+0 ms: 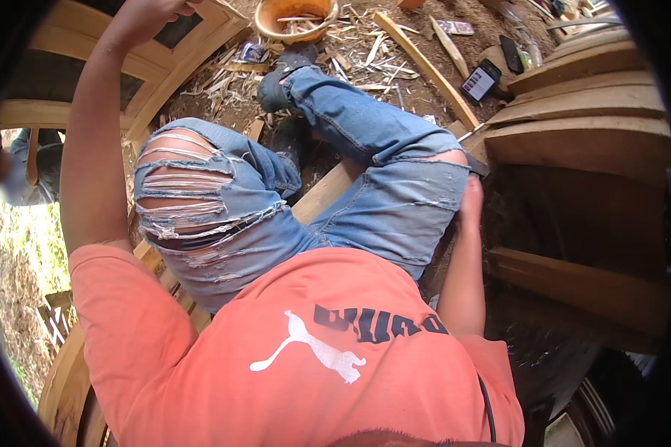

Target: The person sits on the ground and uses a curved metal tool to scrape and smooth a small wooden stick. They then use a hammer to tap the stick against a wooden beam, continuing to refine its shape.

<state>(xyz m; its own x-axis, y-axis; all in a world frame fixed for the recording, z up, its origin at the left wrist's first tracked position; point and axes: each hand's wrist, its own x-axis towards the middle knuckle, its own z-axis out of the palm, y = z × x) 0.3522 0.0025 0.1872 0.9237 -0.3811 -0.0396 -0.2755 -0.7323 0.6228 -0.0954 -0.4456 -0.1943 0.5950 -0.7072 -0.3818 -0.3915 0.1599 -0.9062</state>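
Observation:
My left hand (156, 16) is raised at the upper left, beside a wooden panelled frame (194, 56). The top edge of the picture cuts it off; the fingers that show are curled, and whatever they hold is out of sight. Low beside my right knee, my right hand (471, 200) is closed, its fingers mostly turned away. A dark tool (477, 165) sticks out just above it, against the jeans (395, 186); its kind cannot be made out. Between my legs lies a wooden beam (328, 190).
Wood shavings (231, 89) litter the ground around my shoes. An orange bowl (297, 33) holds wood scraps. A long wooden strip (425, 67) and a phone (482, 80) lie ahead right. Stacked curved boards (581, 127) stand at the right. Another person (33, 167) shows at the left.

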